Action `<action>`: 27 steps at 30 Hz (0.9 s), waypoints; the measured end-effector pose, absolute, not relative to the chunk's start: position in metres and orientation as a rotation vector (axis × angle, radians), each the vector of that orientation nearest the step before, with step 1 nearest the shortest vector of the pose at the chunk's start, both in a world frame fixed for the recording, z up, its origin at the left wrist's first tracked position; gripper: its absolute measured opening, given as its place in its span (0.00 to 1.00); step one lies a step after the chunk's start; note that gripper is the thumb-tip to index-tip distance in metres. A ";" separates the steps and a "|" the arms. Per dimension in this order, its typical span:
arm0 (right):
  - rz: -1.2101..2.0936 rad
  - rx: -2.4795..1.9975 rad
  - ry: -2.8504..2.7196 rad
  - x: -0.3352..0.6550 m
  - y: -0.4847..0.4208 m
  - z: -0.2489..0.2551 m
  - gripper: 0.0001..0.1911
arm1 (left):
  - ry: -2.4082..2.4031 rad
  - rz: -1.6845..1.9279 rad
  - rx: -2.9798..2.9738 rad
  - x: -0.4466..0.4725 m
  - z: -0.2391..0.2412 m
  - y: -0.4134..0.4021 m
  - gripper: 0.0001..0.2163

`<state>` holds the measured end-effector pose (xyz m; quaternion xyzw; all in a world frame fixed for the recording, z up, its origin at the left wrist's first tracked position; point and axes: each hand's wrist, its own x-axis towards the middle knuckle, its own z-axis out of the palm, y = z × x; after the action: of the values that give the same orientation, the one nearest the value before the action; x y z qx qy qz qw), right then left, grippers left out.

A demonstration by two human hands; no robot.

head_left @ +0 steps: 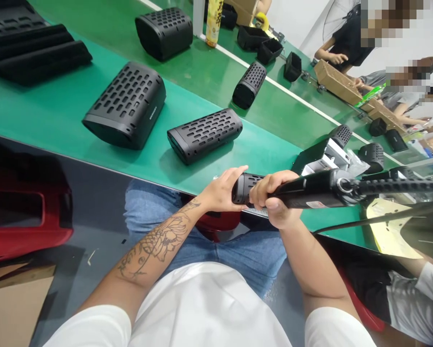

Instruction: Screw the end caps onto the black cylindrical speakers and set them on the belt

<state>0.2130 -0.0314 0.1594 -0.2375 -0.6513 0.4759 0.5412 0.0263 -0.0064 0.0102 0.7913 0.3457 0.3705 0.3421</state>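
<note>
My left hand grips the end of a black perforated housing at the table's front edge, thumb and fingers around it. Wrapped around the black body of a corded electric screwdriver is my right hand. The screwdriver lies almost level across the view, its cable end to the right; its tip is hidden by my right hand and the housing. Just beyond my hands, a similar slotted black housing rests on the green table, with a larger one to its left.
More black housings stand across the green table. A yellow can is at the back. White boxes and plastic bags lie to the right, near a hanging black cable. Several people work along the far side; another sits close at right.
</note>
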 end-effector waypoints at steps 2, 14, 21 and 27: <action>1.135 -0.604 -1.537 0.216 -0.031 0.152 0.25 | 0.908 0.966 2.056 0.025 0.011 -0.004 0.65; 0.656 -0.737 -1.236 0.284 -0.033 0.195 0.26 | 1.481 1.254 2.110 0.055 -0.025 -0.125 0.75; 0.116 -1.178 -0.992 0.420 0.040 0.177 0.29 | 0.657 0.837 2.466 0.059 -0.013 -0.156 0.56; 0.193 -1.135 -1.000 0.439 0.056 0.146 0.32 | 0.489 0.434 2.731 0.083 0.090 -0.029 0.45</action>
<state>0.4389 0.0562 0.1455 -0.5141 -0.4529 0.0875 0.7231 0.0833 -0.0292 0.0899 0.9590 0.1718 0.1523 0.1660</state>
